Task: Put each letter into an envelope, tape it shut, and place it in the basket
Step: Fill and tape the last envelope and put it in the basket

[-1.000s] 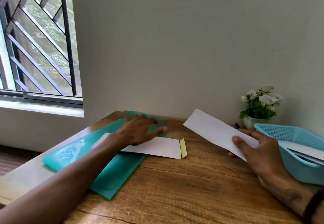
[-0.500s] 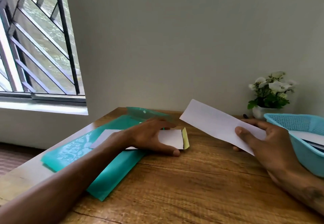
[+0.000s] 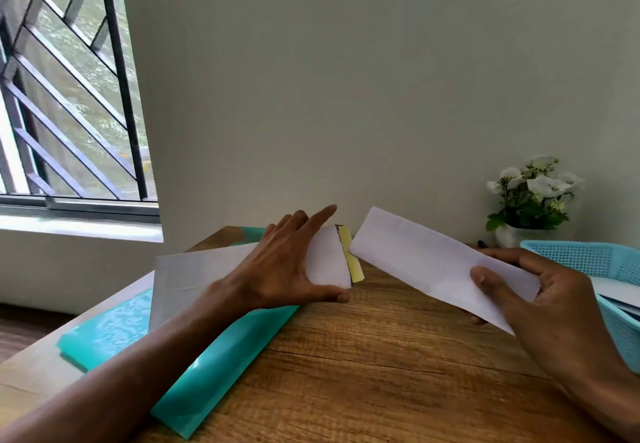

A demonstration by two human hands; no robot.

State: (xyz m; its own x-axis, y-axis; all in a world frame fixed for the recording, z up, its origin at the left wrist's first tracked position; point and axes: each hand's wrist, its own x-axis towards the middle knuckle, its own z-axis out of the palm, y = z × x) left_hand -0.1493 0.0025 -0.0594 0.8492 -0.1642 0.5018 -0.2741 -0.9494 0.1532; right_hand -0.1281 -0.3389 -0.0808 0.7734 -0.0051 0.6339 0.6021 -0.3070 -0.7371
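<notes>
My left hand [image 3: 287, 262] grips a long white envelope [image 3: 194, 276], lifted off the table with its open end to the right. A yellow adhesive strip [image 3: 353, 259] runs along that end's flap. My right hand [image 3: 540, 290] holds a folded white letter [image 3: 426, 259] by its right end. The letter's left tip touches the envelope's mouth beside the yellow strip. A light blue mesh basket [image 3: 588, 255] stands at the right edge with white paper inside.
A teal plastic folder [image 3: 214, 359] lies on the wooden table [image 3: 381, 373] under my left forearm. A small white pot of white flowers [image 3: 530, 200] stands against the wall behind the basket. A barred window is at the left.
My left hand has picked the envelope up off the folder and raised its open end. The letter in my right hand has moved left until its tip meets the envelope's mouth.
</notes>
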